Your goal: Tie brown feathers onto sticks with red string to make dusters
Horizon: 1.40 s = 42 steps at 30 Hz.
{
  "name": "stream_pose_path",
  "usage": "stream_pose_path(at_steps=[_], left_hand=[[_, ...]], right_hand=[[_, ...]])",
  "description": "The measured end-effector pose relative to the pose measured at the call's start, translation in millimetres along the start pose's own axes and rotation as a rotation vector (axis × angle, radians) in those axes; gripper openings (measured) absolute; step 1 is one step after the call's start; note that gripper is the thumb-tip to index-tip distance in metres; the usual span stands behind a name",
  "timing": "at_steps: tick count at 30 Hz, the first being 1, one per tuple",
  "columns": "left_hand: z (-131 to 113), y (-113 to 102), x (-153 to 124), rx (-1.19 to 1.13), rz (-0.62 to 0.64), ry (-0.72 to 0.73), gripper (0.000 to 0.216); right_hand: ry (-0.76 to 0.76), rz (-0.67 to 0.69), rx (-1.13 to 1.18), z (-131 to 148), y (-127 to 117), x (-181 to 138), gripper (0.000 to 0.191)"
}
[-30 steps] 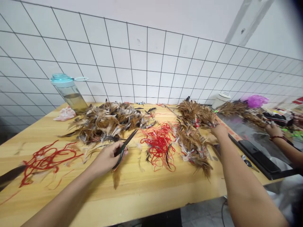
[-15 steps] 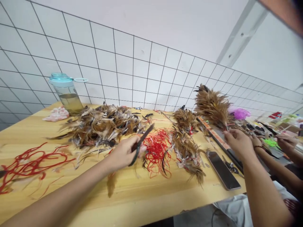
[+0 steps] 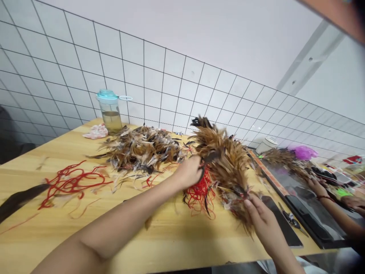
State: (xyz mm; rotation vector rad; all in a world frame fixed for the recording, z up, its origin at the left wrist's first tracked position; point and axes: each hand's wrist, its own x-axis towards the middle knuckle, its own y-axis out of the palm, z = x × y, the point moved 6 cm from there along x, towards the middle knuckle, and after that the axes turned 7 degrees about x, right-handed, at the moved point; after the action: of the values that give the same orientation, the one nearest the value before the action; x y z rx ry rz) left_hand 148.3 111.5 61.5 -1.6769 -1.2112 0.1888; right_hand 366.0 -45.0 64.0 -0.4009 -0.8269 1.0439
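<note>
My left hand (image 3: 190, 173) is closed around dark-handled scissors (image 3: 203, 172), their blades blurred against the feathers. My right hand (image 3: 261, 213) pinches the lower, red-tied end of a long bundle of brown feathers (image 3: 225, 156), which slants up and left with a black tip. Beneath my left hand lies a tangle of red string (image 3: 201, 192). Other feathers show under the lower end of the held bundle, partly hidden by it. To the left spreads a heap of loose brown and white feathers (image 3: 145, 148).
More red string (image 3: 70, 184) lies at the left, beside a dark feather (image 3: 19, 199). A bottle (image 3: 111, 116) stands at the back by a wire grid. Right of my right hand are a phone (image 3: 281, 220) and small scissors (image 3: 293, 220). Another person's hand (image 3: 316, 186) works farther right.
The view has turned right. My right hand has brought the feather bundle left and nearer to me, over the table. The scissors in my left hand now meet the bundle's outline.
</note>
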Motion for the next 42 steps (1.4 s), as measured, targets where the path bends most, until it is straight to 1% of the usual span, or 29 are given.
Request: stream_pose_path(at_steps=[2, 3, 5, 6, 8, 10, 11, 13, 14, 15, 18, 19, 20, 21, 23, 26, 27, 28, 29, 31, 33, 34, 35, 36, 37, 38, 40, 41, 42], left_hand=[[39, -19, 7, 0.012, -0.083, -0.214, 0.008], [52, -30, 7, 0.028, -0.13, -0.271, 0.008], [59, -47, 4, 0.038, -0.217, -0.27, 0.01], [52, -51, 0, 0.025, -0.241, -0.211, 0.01], [21, -47, -12, -0.025, -0.188, -0.008, 0.009], [-19, -28, -27, -0.055, -0.024, 0.235, 0.006], [-34, -17, -34, -0.053, 0.06, 0.323, 0.005], [-44, 1, -37, -0.064, 0.178, 0.377, 0.004], [-39, 6, -34, -0.09, 0.194, 0.336, 0.003], [-26, 6, -27, -0.131, 0.179, 0.246, 0.004], [34, -10, -6, -0.272, -0.002, -0.179, 0.011], [48, -19, -4, -0.287, -0.07, -0.286, 0.011], [55, -27, -4, -0.292, -0.123, -0.343, 0.011], [53, -33, -6, -0.3, -0.146, -0.341, 0.01], [25, -36, -14, -0.319, -0.103, -0.184, 0.009], [-34, -21, -35, -0.321, 0.102, 0.189, 0.005], [-43, -15, -39, -0.305, 0.146, 0.244, 0.006], [-44, -9, -40, -0.297, 0.175, 0.238, 0.007], [-36, -4, -36, -0.319, 0.193, 0.169, 0.008], [-1, 1, -24, -0.453, 0.191, -0.107, 0.01], [36, -4, -14, -0.662, 0.105, -0.387, 0.012], [46, -9, -11, -0.736, 0.045, -0.465, 0.012], [50, -15, -11, -0.779, -0.001, -0.498, 0.013], [46, -20, -12, -0.791, -0.008, -0.48, 0.013], [34, -23, -15, -0.79, 0.034, -0.419, 0.013], [18, -22, -20, -0.781, 0.124, -0.331, 0.013], [-19, -12, -34, -0.767, 0.352, -0.131, 0.012], [-32, -6, -40, -0.753, 0.442, -0.06, 0.011], [-38, 1, -43, -0.75, 0.505, -0.034, 0.01]], right_hand=[[0.017, -0.042, -0.049, -12, -5, -4, 0.042], [0.017, -0.072, -0.085, -16, -8, -6, 0.043], [-0.013, -0.122, -0.164, -20, -11, -8, 0.041], [-0.038, -0.137, -0.2, -19, -11, -9, 0.04], [-0.106, -0.141, -0.268, -11, -7, -10, 0.036], [-0.202, -0.147, -0.343, 2, 0, -12, 0.033], [-0.261, -0.159, -0.388, 10, 2, -14, 0.033], [-0.382, -0.198, -0.504, 25, 6, -19, 0.032], [-0.436, -0.225, -0.576, 31, 7, -22, 0.032], [-0.477, -0.253, -0.651, 35, 7, -26, 0.032], [-0.499, -0.323, -0.855, 40, 4, -34, 0.031], [-0.485, -0.339, -0.904, 40, 2, -35, 0.031], [-0.469, -0.356, -0.946, 39, 1, -36, 0.032], [-0.461, -0.369, -0.983, 39, 0, -37, 0.032], [-0.472, -0.395, -1.04, 40, 0, -39, 0.033], [-0.528, -0.409, -1.069, 47, 4, -39, 0.035], [-0.541, -0.407, -1.07, 49, 5, -39, 0.037], [-0.55, -0.404, -1.069, 51, 6, -40, 0.038], [-0.554, -0.399, -1.069, 53, 7, -40, 0.039], [-0.56, -0.392, -1.067, 55, 7, -41, 0.039], [-0.569, -0.391, -1.057, 55, 4, -44, 0.038], [-0.576, -0.392, -1.049, 54, 3, -45, 0.037], [-0.583, -0.391, -1.041, 53, 1, -46, 0.037], [-0.591, -0.387, -1.036, 52, 0, -47, 0.038], [-0.597, -0.383, -1.036, 51, 0, -47, 0.04], [-0.604, -0.377, -1.038, 51, -1, -47, 0.042], [-0.616, -0.371, -1.04, 54, -1, -45, 0.048], [-0.617, -0.371, -1.038, 55, 0, -44, 0.051], [-0.619, -0.376, -1.033, 58, 0, -43, 0.053]])
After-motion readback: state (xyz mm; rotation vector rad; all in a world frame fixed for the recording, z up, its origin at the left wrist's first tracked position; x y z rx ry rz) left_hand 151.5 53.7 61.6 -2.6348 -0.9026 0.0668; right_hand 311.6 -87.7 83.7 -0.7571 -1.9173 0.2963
